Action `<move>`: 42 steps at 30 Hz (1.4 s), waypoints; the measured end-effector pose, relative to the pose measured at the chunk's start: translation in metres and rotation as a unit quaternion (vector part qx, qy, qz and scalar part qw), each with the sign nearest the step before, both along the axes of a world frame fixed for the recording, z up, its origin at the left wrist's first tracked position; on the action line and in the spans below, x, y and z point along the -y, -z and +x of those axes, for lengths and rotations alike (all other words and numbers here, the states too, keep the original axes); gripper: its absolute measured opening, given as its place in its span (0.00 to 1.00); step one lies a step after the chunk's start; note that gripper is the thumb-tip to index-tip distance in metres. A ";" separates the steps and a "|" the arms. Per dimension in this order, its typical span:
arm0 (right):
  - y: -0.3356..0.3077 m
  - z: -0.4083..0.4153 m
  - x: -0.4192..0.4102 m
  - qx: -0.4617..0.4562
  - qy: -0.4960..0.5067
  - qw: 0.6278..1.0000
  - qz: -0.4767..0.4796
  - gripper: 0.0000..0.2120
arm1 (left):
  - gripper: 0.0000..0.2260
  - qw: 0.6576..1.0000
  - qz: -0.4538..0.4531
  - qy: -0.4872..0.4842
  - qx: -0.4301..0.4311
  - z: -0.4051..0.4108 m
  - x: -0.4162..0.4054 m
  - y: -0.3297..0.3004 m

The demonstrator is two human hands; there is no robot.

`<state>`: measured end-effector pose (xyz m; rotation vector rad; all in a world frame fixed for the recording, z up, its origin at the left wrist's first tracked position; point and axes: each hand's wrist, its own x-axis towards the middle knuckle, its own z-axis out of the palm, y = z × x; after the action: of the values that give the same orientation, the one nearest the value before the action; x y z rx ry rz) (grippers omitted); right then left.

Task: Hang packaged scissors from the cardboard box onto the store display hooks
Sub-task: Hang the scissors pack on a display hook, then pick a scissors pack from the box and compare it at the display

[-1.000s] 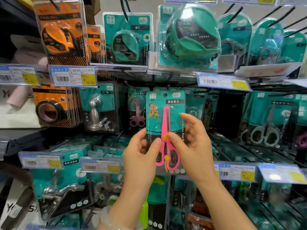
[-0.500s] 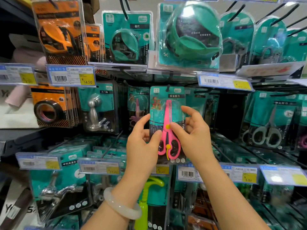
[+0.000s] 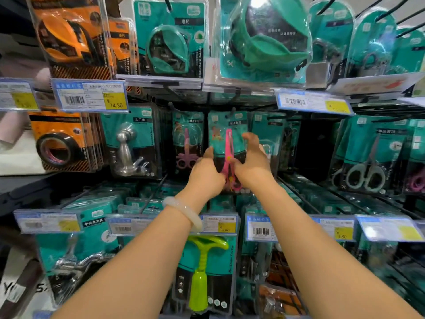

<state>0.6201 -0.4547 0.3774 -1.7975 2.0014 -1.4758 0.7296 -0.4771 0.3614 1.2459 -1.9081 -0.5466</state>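
One pink scissors pack [image 3: 226,134] is gripped low down by both the left hand [image 3: 207,171] and right hand [image 3: 251,162], its top seemingly at a hook [image 3: 232,111]; one similar pack [image 3: 187,143] hangs left.

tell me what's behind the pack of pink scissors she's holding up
The pink scissors pack, gripped by the left hand and right hand, covers whatever hangs directly behind it. Only dark rack and more teal packs show at its edges.
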 end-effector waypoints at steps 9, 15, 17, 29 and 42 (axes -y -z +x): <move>0.007 -0.004 -0.006 -0.156 0.033 0.976 0.152 0.34 | 0.36 0.977 -0.027 -0.076 0.200 0.000 -0.002 -0.002; 0.016 -0.006 -0.076 -0.304 0.148 0.940 0.038 0.22 | 0.24 0.942 -0.168 -0.033 0.290 -0.013 -0.073 -0.014; 0.018 -0.016 -0.106 -0.319 0.177 0.930 0.053 0.19 | 0.21 0.934 -0.192 0.006 0.300 -0.025 -0.103 -0.015; 0.217 -0.107 -0.343 -0.163 0.227 0.871 0.405 0.20 | 0.27 0.864 -0.118 0.267 0.410 -0.119 -0.282 0.186; 0.356 -0.154 -0.549 -0.002 0.256 0.802 0.540 0.27 | 0.20 0.741 -0.001 0.406 0.535 -0.203 -0.453 0.334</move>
<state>0.4659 0.0948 0.0216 -0.7829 2.5769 -0.1153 0.5268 -0.0239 0.0276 0.6260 -3.4832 -0.1948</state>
